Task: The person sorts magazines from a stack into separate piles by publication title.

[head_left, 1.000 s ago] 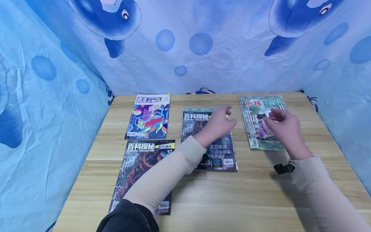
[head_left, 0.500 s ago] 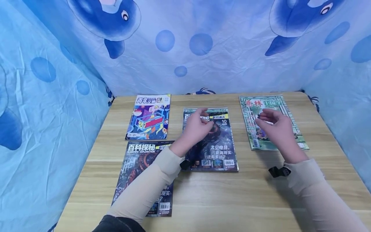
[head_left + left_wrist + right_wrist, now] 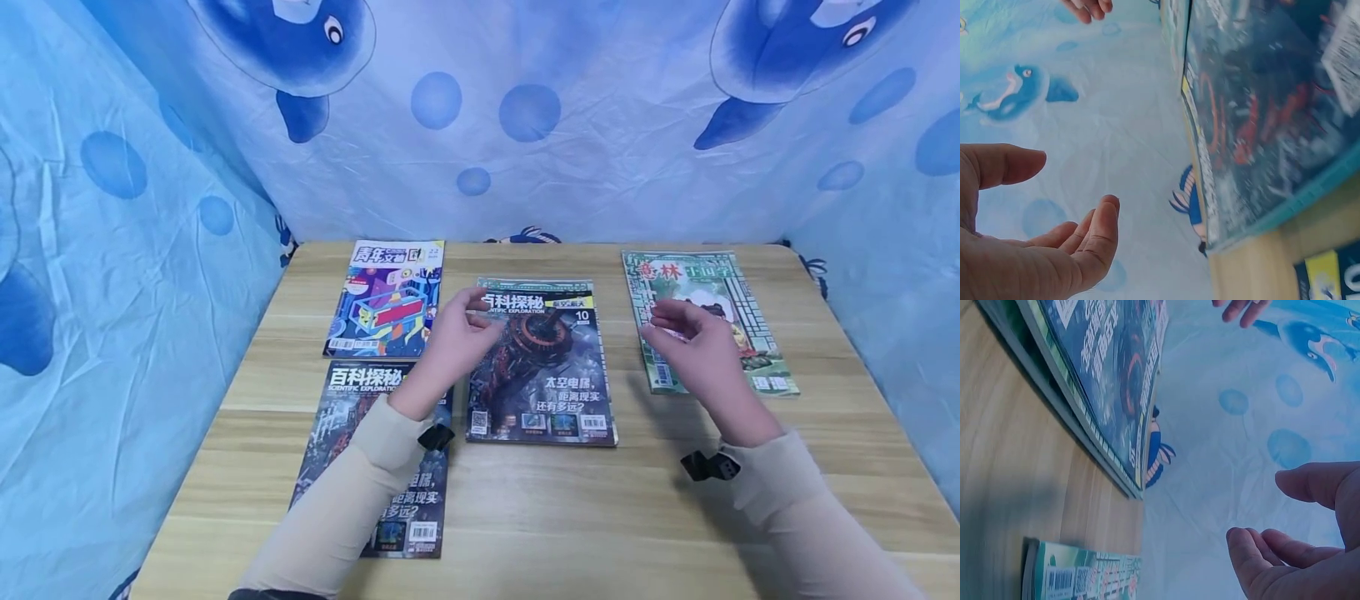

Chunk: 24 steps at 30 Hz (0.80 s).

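So since the earlier frame my left hand point(image 3: 453, 337) slid left across the middle stack of magazines point(image 3: 551, 367), and my right hand point(image 3: 697, 346) drifted slightly left too. On the head cam, the left hung by the stack's left edge, the right above the green magazine point(image 3: 742, 308) toward the table's point(image 3: 540, 517) far right corner. Left wrist cam: fingers relaxed, well apart from the thumb, gripping nothing. Right wrist cam: same loose gap, also holding nothing.
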### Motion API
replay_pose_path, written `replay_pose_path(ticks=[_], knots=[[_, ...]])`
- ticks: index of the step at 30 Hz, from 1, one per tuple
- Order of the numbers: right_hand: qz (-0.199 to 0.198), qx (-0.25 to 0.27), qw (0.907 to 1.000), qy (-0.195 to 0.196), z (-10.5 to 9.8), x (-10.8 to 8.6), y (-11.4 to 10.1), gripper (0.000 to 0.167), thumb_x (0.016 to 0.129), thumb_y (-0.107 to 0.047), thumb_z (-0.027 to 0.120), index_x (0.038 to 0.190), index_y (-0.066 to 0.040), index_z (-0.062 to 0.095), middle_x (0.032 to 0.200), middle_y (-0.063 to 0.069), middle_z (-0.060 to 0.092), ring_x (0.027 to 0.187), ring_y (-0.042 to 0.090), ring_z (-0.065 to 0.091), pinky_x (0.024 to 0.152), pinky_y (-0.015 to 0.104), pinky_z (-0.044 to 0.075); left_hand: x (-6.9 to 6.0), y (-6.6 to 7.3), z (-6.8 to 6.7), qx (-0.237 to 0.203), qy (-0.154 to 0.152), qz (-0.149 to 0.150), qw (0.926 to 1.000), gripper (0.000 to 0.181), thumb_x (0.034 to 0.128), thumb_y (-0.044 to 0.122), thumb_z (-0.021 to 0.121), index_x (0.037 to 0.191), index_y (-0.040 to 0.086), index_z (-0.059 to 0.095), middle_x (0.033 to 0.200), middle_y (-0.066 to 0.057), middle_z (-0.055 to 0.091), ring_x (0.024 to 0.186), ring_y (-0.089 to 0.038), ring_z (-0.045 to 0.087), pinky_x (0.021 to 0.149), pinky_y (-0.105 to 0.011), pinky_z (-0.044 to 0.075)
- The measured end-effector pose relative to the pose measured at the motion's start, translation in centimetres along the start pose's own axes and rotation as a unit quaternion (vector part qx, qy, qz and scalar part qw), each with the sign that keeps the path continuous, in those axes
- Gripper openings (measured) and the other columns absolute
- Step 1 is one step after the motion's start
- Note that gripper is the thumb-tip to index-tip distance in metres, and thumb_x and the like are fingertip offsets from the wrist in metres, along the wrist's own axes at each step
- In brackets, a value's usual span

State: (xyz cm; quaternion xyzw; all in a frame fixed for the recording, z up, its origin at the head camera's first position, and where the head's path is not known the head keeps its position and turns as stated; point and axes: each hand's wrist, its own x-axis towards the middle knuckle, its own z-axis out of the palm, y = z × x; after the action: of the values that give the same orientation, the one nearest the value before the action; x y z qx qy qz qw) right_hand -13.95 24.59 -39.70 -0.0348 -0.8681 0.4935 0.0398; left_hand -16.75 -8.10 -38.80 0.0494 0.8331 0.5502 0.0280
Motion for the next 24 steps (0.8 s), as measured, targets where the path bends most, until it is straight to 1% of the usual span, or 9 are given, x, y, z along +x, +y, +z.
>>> replay_pose_path(ticks=[4, 8, 11, 14, 16, 19, 24], knots=[[-0.006, 0.006, 1.0000, -0.001, 0.5, -0.4, -0.1, 0.056, 0.095, -0.034, 0.074, 0.140, -0.005, 0.058, 0.130, 0.011, 0.062, 0.116, 0.021, 0.059, 0.087, 0.017, 0.050, -0.5, -1.0, -0.8, 0.006, 0.014, -0.013, 0.9998, 0.056, 0.0953, 0.012, 0.071, 0.145, 0.000, 0.049, 0.127, -0.018, 0.059, 0.100, -0.025, 0.063, 0.079, -0.042, 0.057], [-0.024, 0.010, 0.9996, -0.007, 1.1, -0.7, 0.0, 0.050, 0.096, -0.025, 0.074, 0.136, 0.000, 0.061, 0.125, 0.014, 0.065, 0.113, 0.025, 0.061, 0.086, 0.015, 0.049, -0.8, -1.8, -1.4, 0.005, 0.019, -0.029, 0.9994, 0.055, 0.0949, 0.013, 0.072, 0.143, -0.001, 0.050, 0.126, -0.018, 0.059, 0.100, -0.026, 0.063, 0.079, -0.043, 0.057], [-0.037, 0.011, 0.9991, -0.016, 1.4, -0.8, 0.1, 0.048, 0.096, -0.022, 0.074, 0.135, 0.002, 0.061, 0.124, 0.015, 0.065, 0.112, 0.026, 0.062, 0.087, 0.015, 0.049, -1.0, -2.4, -1.7, 0.008, 0.020, -0.038, 0.9990, 0.054, 0.0950, 0.015, 0.072, 0.142, 0.001, 0.051, 0.127, -0.018, 0.059, 0.099, -0.026, 0.063, 0.078, -0.042, 0.057], [-0.038, 0.011, 0.9989, -0.026, 1.7, -0.9, 0.1, 0.049, 0.095, -0.022, 0.074, 0.136, 0.002, 0.060, 0.124, 0.014, 0.065, 0.112, 0.025, 0.062, 0.088, 0.016, 0.048, -1.1, -2.8, -1.8, 0.012, 0.022, -0.042, 0.9988, 0.053, 0.0950, 0.015, 0.072, 0.141, 0.000, 0.052, 0.127, -0.021, 0.059, 0.098, -0.027, 0.063, 0.076, -0.042, 0.057], [-0.035, 0.011, 0.9989, -0.031, 1.8, -1.1, 0.1, 0.051, 0.095, -0.022, 0.075, 0.136, 0.002, 0.059, 0.125, 0.015, 0.065, 0.112, 0.025, 0.062, 0.088, 0.016, 0.048, -1.1, -3.0, -1.8, 0.016, 0.022, -0.042, 0.9987, 0.053, 0.0950, 0.015, 0.072, 0.141, -0.001, 0.052, 0.126, -0.021, 0.060, 0.097, -0.027, 0.064, 0.075, -0.042, 0.057], [-0.033, 0.015, 0.9987, -0.035, 2.1, -1.3, 0.1, 0.050, 0.093, -0.018, 0.077, 0.135, 0.003, 0.060, 0.123, 0.017, 0.066, 0.112, 0.028, 0.062, 0.087, 0.015, 0.048, -1.1, -3.1, -1.8, 0.025, 0.022, -0.041, 0.9986, 0.053, 0.0948, 0.014, 0.072, 0.141, -0.002, 0.052, 0.125, -0.020, 0.061, 0.097, -0.027, 0.065, 0.074, -0.041, 0.057], [-0.044, 0.026, 0.9977, -0.045, 2.6, -1.6, 0.6, 0.049, 0.091, -0.011, 0.078, 0.133, 0.006, 0.060, 0.121, 0.024, 0.065, 0.110, 0.032, 0.063, 0.085, 0.014, 0.048, -0.9, -3.1, -1.6, 0.028, 0.019, -0.050, 0.9982, 0.053, 0.0948, 0.012, 0.072, 0.142, -0.003, 0.051, 0.125, -0.020, 0.061, 0.099, -0.028, 0.064, 0.074, -0.041, 0.057]])
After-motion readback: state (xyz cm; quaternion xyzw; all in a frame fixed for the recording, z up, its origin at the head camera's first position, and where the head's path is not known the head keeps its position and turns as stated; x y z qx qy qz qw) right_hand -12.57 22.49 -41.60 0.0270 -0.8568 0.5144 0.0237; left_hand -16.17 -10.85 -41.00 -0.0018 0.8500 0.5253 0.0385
